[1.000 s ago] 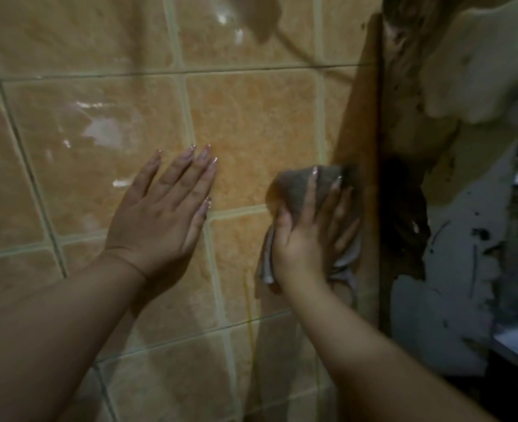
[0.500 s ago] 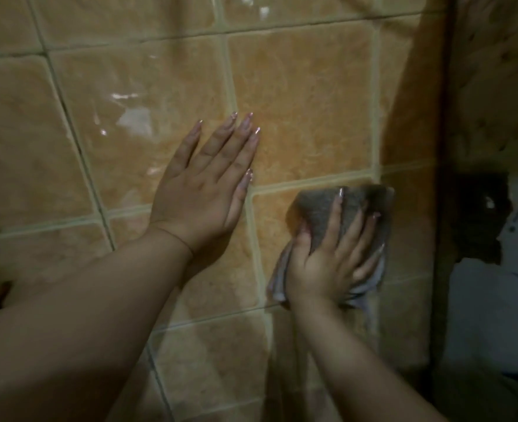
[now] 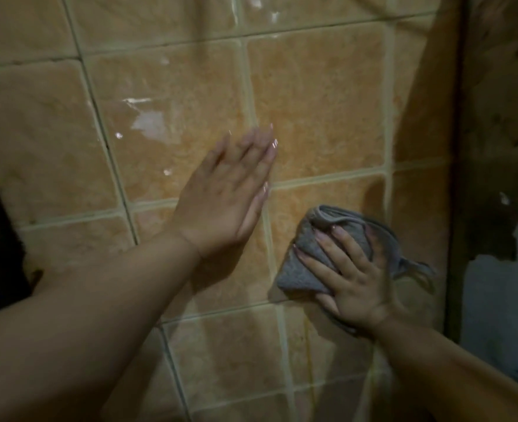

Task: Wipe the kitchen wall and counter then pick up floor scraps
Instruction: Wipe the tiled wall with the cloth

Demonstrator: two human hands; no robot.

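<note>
Right hand (image 3: 353, 280) has dragged the cloth (image 3: 318, 254) down the tiles.

One head-worn view (the only camera) faces the tiled wall (image 3: 312, 117) squarely, close up.

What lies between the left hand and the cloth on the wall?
Head view: only bare tile with a vertical grout line separates the left hand from the grey cloth.

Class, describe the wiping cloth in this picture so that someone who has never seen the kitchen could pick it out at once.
Start at the orange tiled wall that fills most of the view. Near its right edge, where the tiles end at a dark upright strip, the right hand presses a bunched grey cloth against the tiles. It is the only soft, grey, crumpled thing there; the left hand beside it lies bare.
</note>
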